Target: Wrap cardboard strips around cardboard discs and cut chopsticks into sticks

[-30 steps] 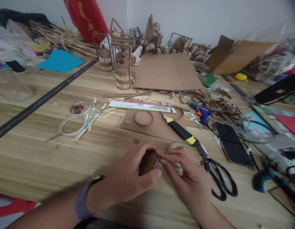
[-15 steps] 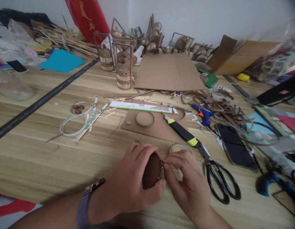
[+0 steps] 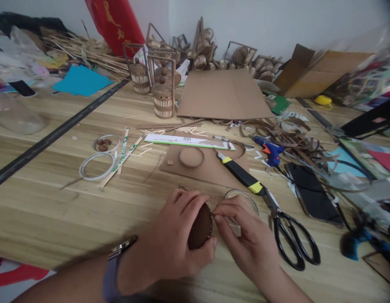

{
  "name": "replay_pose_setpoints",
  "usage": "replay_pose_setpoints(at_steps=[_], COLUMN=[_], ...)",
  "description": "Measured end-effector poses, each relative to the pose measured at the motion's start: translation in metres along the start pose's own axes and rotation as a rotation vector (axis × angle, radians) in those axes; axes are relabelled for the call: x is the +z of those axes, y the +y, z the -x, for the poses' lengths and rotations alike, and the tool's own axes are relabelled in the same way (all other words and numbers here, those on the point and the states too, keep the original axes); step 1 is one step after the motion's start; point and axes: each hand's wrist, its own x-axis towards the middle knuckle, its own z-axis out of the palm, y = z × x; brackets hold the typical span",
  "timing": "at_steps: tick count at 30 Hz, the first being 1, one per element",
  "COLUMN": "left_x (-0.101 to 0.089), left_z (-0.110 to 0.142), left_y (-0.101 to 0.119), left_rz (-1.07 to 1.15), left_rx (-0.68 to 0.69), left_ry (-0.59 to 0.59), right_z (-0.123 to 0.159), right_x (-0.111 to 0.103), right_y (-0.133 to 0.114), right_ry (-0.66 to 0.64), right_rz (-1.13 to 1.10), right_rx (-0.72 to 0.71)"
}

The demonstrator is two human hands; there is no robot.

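My left hand (image 3: pixel 179 235) wraps round a brown cardboard disc (image 3: pixel 200 229) with a braided cord along its edge, tilted up off the table. Thumb and fingers of my right hand (image 3: pixel 245 235) pinch at that braided rim on the right side; what lies between the fingertips is too small to make out. Beyond the hands, a loose braided ring (image 3: pixel 191 157) rests on a flat cardboard piece (image 3: pixel 213 174). A roll of tape (image 3: pixel 242 195) sits partly hidden behind my right hand.
A utility knife (image 3: pixel 242 173), black-handled scissors (image 3: pixel 297 240), a blue glue gun (image 3: pixel 270 149) and a phone (image 3: pixel 313 193) lie to the right. Tape rolls (image 3: pixel 96 165) and wooden sticks (image 3: pixel 122 158) are at left. Small lidded baskets (image 3: pixel 163 99) and a cardboard sheet (image 3: pixel 224 94) stand behind.
My right fingertips have shifted slightly left and up along the braided rim. My left hand keeps its hold on the disc, which has barely moved.
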Motion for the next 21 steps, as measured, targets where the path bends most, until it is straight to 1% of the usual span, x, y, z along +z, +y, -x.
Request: replay_pose_setpoints(at_steps=[3, 7, 12, 15, 16, 18, 20, 21], left_x=[0.001, 0.000, -0.006, -0.008, -0.009, -0.010, -0.011, -0.011], left_z=[0.001, 0.002, -0.001, -0.004, -0.005, -0.005, -0.006, -0.006], left_y=[-0.001, -0.003, -0.003, -0.003, -0.003, -0.004, -0.004, -0.004], left_rz=[-0.012, 0.049, 0.190, 0.263, 0.284, 0.314, 0.327, 0.331], left_rx=[0.013, 0.009, -0.076, -0.151, -0.180, -0.231, -0.253, -0.257], left_ry=[-0.010, -0.032, -0.054, -0.053, -0.053, -0.058, -0.068, -0.073], right_z=[0.000, 0.002, 0.000, -0.006, -0.007, -0.003, 0.010, 0.020], right_x=[0.001, 0.003, 0.004, -0.007, -0.013, -0.032, -0.054, -0.065], right_y=[0.001, 0.004, 0.008, 0.008, 0.008, 0.010, 0.016, 0.021], right_ry=[0.004, -0.002, -0.009, -0.073, -0.092, -0.119, -0.152, -0.171], right_rz=[-0.029, -0.165, -0.286, -0.321, -0.284, -0.129, 0.073, 0.175], right_rx=[0.034, 0.163, 0.268, 0.349, 0.368, 0.366, 0.332, 0.337])
